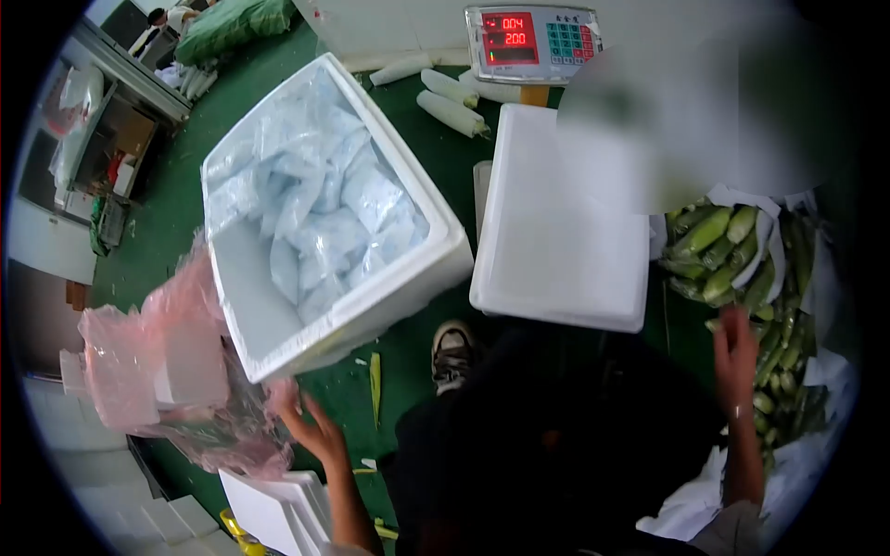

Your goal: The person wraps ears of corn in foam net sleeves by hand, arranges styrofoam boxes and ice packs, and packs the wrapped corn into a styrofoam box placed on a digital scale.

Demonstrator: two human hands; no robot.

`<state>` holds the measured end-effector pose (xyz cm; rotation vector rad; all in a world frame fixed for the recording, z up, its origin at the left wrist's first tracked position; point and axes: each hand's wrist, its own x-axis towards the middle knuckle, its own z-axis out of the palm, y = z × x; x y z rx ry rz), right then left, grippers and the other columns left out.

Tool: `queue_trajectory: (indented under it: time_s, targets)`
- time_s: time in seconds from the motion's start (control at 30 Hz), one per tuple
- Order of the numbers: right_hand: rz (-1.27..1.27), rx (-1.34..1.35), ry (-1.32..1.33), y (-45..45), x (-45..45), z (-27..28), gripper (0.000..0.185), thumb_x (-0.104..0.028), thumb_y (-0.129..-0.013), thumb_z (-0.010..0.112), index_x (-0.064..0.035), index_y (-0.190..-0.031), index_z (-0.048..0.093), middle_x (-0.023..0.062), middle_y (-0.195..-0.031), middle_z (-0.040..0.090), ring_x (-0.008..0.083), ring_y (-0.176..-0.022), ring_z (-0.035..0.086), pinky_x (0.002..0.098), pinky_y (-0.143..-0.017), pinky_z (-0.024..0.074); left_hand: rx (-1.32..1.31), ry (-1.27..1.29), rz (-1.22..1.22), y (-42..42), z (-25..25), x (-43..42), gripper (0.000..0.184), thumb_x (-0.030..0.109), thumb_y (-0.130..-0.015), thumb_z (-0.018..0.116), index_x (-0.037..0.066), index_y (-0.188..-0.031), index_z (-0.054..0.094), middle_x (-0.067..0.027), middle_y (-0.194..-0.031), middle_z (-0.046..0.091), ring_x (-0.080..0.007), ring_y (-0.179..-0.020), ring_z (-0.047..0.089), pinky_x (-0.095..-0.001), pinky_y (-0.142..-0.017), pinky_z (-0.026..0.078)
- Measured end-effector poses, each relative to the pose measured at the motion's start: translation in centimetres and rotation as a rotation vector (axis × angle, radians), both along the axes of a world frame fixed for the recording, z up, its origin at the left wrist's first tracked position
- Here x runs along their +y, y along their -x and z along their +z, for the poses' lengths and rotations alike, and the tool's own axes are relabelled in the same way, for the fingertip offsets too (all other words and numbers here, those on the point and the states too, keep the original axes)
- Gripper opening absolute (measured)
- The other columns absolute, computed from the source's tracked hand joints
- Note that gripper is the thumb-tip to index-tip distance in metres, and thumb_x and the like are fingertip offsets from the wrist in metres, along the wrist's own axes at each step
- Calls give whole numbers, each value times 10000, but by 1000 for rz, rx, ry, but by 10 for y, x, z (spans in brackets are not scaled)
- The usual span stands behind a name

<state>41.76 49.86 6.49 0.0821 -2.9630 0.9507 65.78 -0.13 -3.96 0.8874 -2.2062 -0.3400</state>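
Note:
My left hand (313, 428) is open, its fingers apart, beside a crumpled pink plastic bag (195, 357) and below the near corner of a white foam box (357, 324). Clear ice packs (320, 199) with a bluish tint fill much of that box. On the right, my right hand (735, 357) reaches forward with its fingers stretched out, at the edge of a pile of long green vegetables (786, 357). Nothing shows in it. Just beyond it lie green corn cobs (712, 243) in a bag.
A white foam tray or lid (563, 236) sits before a scale display (533, 44) with red digits. White radishes (451, 111) lie on the green floor (153, 250). Foam sheets (278, 510) stand at lower left. A blurred pale shape covers the upper right. Another person (171, 17) is far off.

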Motion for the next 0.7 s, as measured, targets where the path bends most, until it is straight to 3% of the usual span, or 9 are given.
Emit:
queue_trajectory:
  time_s: [0.03,0.07,0.13,0.17,0.2,0.27,0.33,0.47,0.7]
  targets:
    - [123,212,117,17,-48,20,173,-23,-863,524,-4,-1036,525,125,-839,580,179,-757,573,293,-705,466,139,27,43,23,8,-14,210,82,-908,505,-37,-1079,529,-159,-997,556,-272,-958,525,-341,-839,412]
    - [336,211,173,29,-90,38,240,4,-824,564,-14,-1060,520,133,-910,565,199,-805,587,292,-739,477,277,58,83,37,10,-24,219,113,-923,507,-32,-1085,536,-150,-1014,565,-245,-967,526,-331,-830,417]
    - [785,291,258,37,-179,49,342,-7,-740,600,-10,-1073,518,156,-1014,535,307,-914,560,361,-812,469,303,127,134,54,13,-46,248,135,-927,491,-35,-1105,524,-169,-1042,558,-286,-983,520,-365,-868,397]
    - [976,273,299,34,-221,48,369,-87,-741,622,-8,-1086,518,170,-1039,527,325,-961,530,393,-858,441,308,196,190,62,12,-59,277,157,-931,474,-38,-1124,512,-188,-1070,551,-326,-999,514,-399,-906,378]
    - [1147,501,149,32,-266,25,388,-184,-770,622,-3,-1097,518,174,-1044,523,330,-989,514,405,-868,422,278,207,207,65,0,-68,261,187,-943,444,-5,-1066,570,-157,-1033,591,-306,-989,530,-408,-891,369]
    - [1134,570,52,24,-330,-13,418,-276,-814,580,8,-1115,517,166,-1064,514,314,-1021,485,382,-887,390,143,390,197,70,-14,-78,254,186,-928,424,29,-976,618,-114,-950,623,-280,-949,540,-386,-874,349]
    - [1049,709,1,29,-374,-64,358,-315,-809,579,-18,-1007,560,142,-970,545,273,-919,526,364,-796,420,251,501,195,77,-20,-84,236,163,-881,432,41,-790,613,-80,-783,595,-265,-821,528,-378,-825,329]
    - [799,860,60,32,-407,-93,297,-361,-784,590,-98,-657,539,50,-669,543,198,-621,537,327,-577,388,293,598,228,84,-28,-98,283,194,-875,404,44,-687,553,-82,-658,534,-279,-649,484,-381,-708,324]
    - [711,967,187,28,-519,-98,244,-305,-761,576,-106,-635,512,41,-612,486,203,-589,513,332,-569,377,307,539,219,98,-21,-217,309,183,-872,398,29,-641,533,-105,-643,546,-289,-635,481,-378,-672,341]
